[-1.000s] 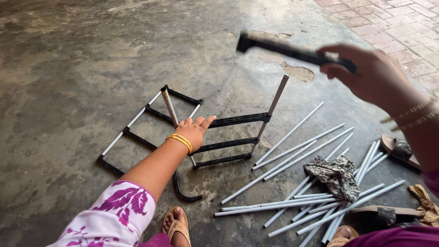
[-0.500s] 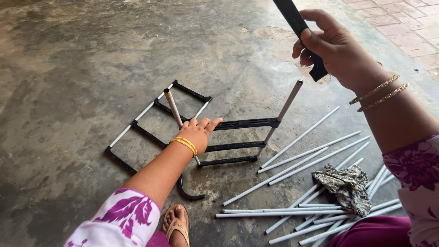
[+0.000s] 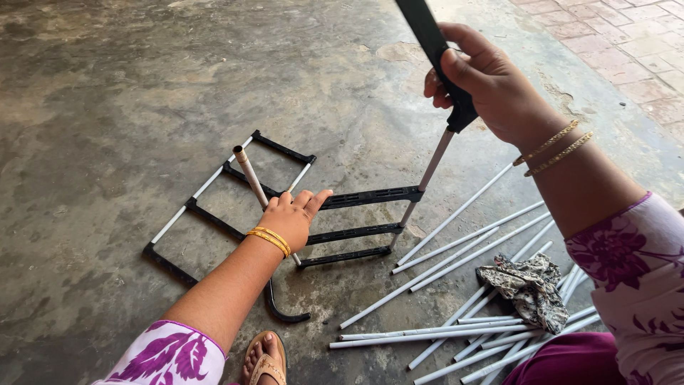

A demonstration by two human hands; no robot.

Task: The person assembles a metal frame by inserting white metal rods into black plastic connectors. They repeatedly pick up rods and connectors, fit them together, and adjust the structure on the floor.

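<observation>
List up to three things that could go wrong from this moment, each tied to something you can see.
1. The right hand presses a black connector onto one upright rod; off-line, the thin rod might bend or pop out of the rack.
2. The left hand grips another rod; the rack could tip.
3. Loose rods lie by the foot and could roll underfoot.
</observation>
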